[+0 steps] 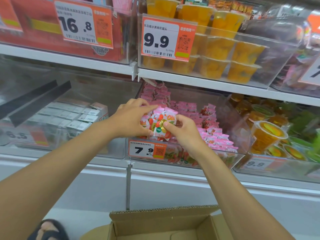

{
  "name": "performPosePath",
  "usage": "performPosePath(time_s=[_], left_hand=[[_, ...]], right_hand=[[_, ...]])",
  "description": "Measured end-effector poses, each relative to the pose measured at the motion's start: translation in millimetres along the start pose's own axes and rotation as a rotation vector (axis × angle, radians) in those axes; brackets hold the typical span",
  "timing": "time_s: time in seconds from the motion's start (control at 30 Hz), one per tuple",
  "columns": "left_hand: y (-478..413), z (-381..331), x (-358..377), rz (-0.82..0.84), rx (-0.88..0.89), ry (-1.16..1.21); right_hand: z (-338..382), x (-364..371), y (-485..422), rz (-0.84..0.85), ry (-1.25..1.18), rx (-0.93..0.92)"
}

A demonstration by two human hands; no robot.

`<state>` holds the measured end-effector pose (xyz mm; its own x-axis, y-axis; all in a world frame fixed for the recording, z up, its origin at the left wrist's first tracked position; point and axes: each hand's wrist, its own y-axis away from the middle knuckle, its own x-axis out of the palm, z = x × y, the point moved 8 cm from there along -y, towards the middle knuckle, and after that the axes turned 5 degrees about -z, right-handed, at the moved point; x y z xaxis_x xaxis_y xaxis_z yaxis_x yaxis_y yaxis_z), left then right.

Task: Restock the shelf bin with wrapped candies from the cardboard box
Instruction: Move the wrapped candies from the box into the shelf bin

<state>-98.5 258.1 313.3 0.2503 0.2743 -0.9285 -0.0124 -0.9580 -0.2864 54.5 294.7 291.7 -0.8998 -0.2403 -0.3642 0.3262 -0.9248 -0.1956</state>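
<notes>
Both hands meet over the front of the clear shelf bin (242,148) and hold one bunch of wrapped candies (160,121) between them. The left hand (132,118) grips the bunch from the left, fingers curled over its top edge and thumb underneath. The right hand (184,134) pinches it from the right, the thumb pressed on a wrapper printed with strawberries and a green dot. The bunch sits just above the bin's front wall, right over the 7.9 price tag (146,149) clipped there.

Behind and to the right of the hands, the bin holds a heap of pink and white loose candies (213,135), piled higher toward the back. More wrappers show through the clear front wall beside the tag.

The cardboard box (164,222) stands open below the shelf at the bottom of the view, between the two forearms, its flaps up.

The bin to the left holds small white cartons (72,115); the one to the right holds jelly cups (267,134) in orange and green. On the shelf above, a bin of stacked yellow fruit cups (218,54) carries a 9.9 price tag (167,38), and a 16.8 price tag (81,23) hangs to its left. A foot in a dark sandal (48,229) shows at the lower left.
</notes>
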Motion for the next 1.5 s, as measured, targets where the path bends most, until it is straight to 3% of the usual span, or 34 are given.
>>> performPosePath(time_s=[0.1, 0.17, 0.37, 0.47, 0.57, 0.7, 0.77, 0.83, 0.9, 1.03, 1.2, 1.3, 1.37, 1.5], left_hand=[[-0.8, -0.8, 2.6, 0.017, 0.014, -0.08], [0.9, -1.7, 4.6, 0.027, 0.03, -0.153], [11.7, 0.0, 1.7, -0.028, 0.026, -0.119], [23.5, -4.0, -3.5, -0.118, 0.018, -0.135], [40.6, -10.9, -20.2, -0.295, -0.032, -0.112], [71.3, -34.5, -38.4, -0.539, -0.046, -0.161], [88.4, -44.8, -22.2, -0.478, -0.061, -0.051], [109.1, -45.1, 15.4, -0.302, -0.171, 0.125], [140.5, -39.4, 70.1, -0.096, -0.313, 0.244], [216.5, -29.4, 171.0, 0.174, -0.413, 0.29], [296.4, 2.6, 249.6, 0.346, -0.464, 0.261], [313.7, 11.9, 267.2, 0.345, -0.47, 0.251], [321.1, 18.9, 271.3, 0.309, -0.5, 0.278], [336.8, 24.4, 284.5, 0.334, -0.49, 0.303]], right_hand=[[-3.2, 23.6, 2.2, 0.158, 0.358, -0.056], [-9.3, 33.3, 3.5, 0.228, 0.418, -0.034], [-11.7, 24.0, 0.3, 0.136, 0.596, -0.081], [-10.0, 24.2, 5.2, 0.158, 0.496, -0.054], [2.5, 8.8, 13.6, 0.042, 0.262, 0.015], [10.8, -9.5, 39.4, -0.142, 0.293, -0.073], [8.5, -12.9, 60.6, -0.236, 0.284, -0.169], [-8.1, -3.4, 85.9, -0.225, 0.294, -0.19], [-46.8, 19.1, 111.8, -0.096, 0.305, -0.122], [-153.6, 63.9, 177.2, 0.218, 0.352, 0.085], [-191.2, 82.4, 221.4, -0.008, 0.395, -0.126], [-223.6, 107.9, 248.8, 0.049, 0.425, -0.196], [-274.9, 128.5, 270.8, 0.226, 0.443, -0.032], [-375.6, 171.4, 346.4, 0.805, 0.507, 0.602]])
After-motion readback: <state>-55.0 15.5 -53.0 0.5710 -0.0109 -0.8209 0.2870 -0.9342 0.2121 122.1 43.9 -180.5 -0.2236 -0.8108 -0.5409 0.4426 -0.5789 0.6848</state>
